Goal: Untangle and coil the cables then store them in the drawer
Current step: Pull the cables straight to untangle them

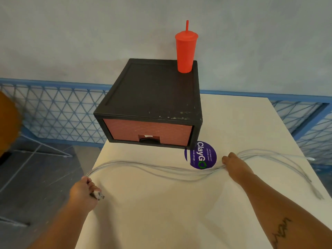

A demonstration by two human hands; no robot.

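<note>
Several grey cables [161, 169] lay stretched in one loose bundle across the white table [161, 212], running from its left edge to the right side, where the free ends fanned out and trailed toward the table's far right edge. Behind them sat the black drawer unit [152, 90], its reddish drawer [147, 130] shut and a red tumbler [186, 51] standing on its back right corner. A round purple sticker [203, 156] lay just in front of the unit, near the strands.

The left hand [83, 193] was clenched around the bundle's ends at the table's left edge; the right hand [233, 164] pressed down on the strands, fingers closed over them.

Pulling too hard could drag the loose right-hand ends off the table or re-knot crossing strands. The closed drawer would have to be opened before storing, and jolting the unit could topple the tumbler.
</note>
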